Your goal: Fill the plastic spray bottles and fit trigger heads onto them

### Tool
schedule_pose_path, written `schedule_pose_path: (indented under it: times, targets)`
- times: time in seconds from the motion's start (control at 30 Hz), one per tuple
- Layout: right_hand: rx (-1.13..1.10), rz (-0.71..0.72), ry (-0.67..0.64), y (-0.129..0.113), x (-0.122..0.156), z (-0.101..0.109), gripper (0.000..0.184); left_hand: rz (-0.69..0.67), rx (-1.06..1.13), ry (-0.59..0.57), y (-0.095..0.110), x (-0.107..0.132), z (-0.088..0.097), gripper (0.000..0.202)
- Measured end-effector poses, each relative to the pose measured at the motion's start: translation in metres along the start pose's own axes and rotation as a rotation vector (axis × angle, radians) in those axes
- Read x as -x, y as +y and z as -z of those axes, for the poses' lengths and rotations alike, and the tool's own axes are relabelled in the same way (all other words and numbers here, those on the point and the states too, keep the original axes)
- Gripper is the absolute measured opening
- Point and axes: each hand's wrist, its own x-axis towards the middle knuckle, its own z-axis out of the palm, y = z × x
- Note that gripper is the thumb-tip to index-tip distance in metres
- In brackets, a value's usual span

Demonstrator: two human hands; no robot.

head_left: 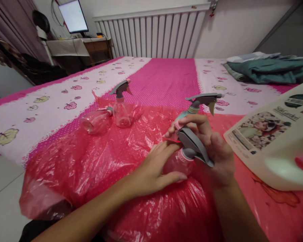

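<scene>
My left hand [155, 168] is wrapped round the body of a small pink spray bottle [175, 163] lying over red plastic sheeting [96, 158]. My right hand [214, 148] is closed on that bottle's grey trigger head [193, 146]. Just behind my fingers stands a teal spray bottle [199, 102] with a grey trigger. Farther left, one pink spray bottle [121, 107] stands upright and another [94, 121] lies on its side.
A large white jug with a printed label [272, 134] lies at the right on the sheeting. The bed [161, 77] carries a pink patterned cover and folded green bedding [265, 70] at the far right. A radiator [154, 33], desk and monitor [73, 16] stand behind.
</scene>
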Motion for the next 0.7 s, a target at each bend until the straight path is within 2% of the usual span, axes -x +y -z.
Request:
schedule_pose_path:
  times: [0.2,0.3,0.43,0.57,0.7]
  targets:
    - [0.049,-0.048,0.008,-0.005,0.001,0.002,0.063,-0.022,0.018,0.005,-0.001,-0.001,0.003,0.056]
    - [0.095,-0.063,0.041,-0.005,0.001,0.004,0.07,-0.016,0.005,-0.007,0.001,-0.002,0.003,0.052]
    - [0.176,-0.029,0.122,-0.003,0.0,0.012,0.07,-0.028,0.003,-0.003,0.004,-0.004,0.001,0.047]
    - [0.162,0.014,0.131,-0.003,-0.001,0.023,0.062,-0.034,-0.005,0.008,0.005,-0.004,0.001,0.046]
    - [0.185,0.053,0.197,-0.006,-0.004,0.03,0.059,-0.027,-0.018,0.013,0.005,-0.003,0.001,0.046]
